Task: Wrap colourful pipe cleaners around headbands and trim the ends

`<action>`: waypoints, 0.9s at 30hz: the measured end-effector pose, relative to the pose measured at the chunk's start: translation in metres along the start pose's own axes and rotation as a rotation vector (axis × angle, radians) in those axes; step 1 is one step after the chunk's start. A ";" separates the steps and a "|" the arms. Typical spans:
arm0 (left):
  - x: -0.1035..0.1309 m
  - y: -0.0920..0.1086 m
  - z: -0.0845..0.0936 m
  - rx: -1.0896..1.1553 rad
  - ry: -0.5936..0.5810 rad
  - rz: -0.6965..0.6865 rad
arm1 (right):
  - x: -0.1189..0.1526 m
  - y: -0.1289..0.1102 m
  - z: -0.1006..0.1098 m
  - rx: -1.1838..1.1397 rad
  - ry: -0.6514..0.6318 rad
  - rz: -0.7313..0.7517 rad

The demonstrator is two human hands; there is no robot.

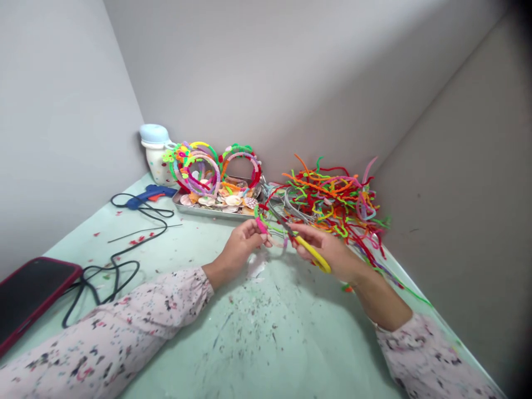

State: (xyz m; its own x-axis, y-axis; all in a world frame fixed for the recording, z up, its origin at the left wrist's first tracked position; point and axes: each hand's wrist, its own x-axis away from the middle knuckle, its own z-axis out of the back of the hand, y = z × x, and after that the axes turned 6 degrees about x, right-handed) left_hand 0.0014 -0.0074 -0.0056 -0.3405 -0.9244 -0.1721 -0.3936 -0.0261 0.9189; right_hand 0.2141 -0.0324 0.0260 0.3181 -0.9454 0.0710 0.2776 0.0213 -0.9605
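Note:
Near the middle of the table, my left hand (244,244) is closed, its thumb and fingers pinching a small ring-like piece wrapped in pink and green pipe cleaner (261,223). Fingers of my right hand (328,249) are wrapped round scissors (312,254) with yellow handles, whose dark blades point up and left beside the wrapped piece. I cannot tell whether the blades touch it. A pale pink and purple strip (282,243) hangs between the two hands; its ends are partly hidden by fingers.
Behind the hands, a metal tray (208,211) holds shells and several colourful wrapped headbands (205,166). Pipe cleaners (332,194) are heaped at the back right. On the left are a blue glue gun (149,194), its black cord (118,266), a phone (33,293) and a white jar (155,158).

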 end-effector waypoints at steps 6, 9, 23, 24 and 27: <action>-0.001 0.001 0.000 -0.053 0.007 0.005 | 0.001 -0.001 -0.015 0.023 0.015 -0.030; 0.000 0.001 0.000 -0.028 -0.012 0.017 | 0.002 0.000 -0.016 0.010 -0.038 0.014; -0.004 -0.004 0.003 0.093 0.002 0.046 | -0.004 0.014 -0.019 0.704 0.235 0.397; -0.003 -0.004 0.003 0.085 0.005 0.053 | -0.004 0.016 -0.020 0.766 0.257 0.446; -0.003 -0.003 0.002 0.051 0.008 0.079 | -0.005 0.021 -0.021 0.893 0.313 0.529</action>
State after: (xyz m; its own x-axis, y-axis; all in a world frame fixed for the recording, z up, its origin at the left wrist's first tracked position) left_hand 0.0018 -0.0035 -0.0090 -0.3656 -0.9257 -0.0966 -0.4083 0.0663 0.9104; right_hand 0.1998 -0.0342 0.0003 0.3810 -0.7849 -0.4886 0.7730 0.5603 -0.2974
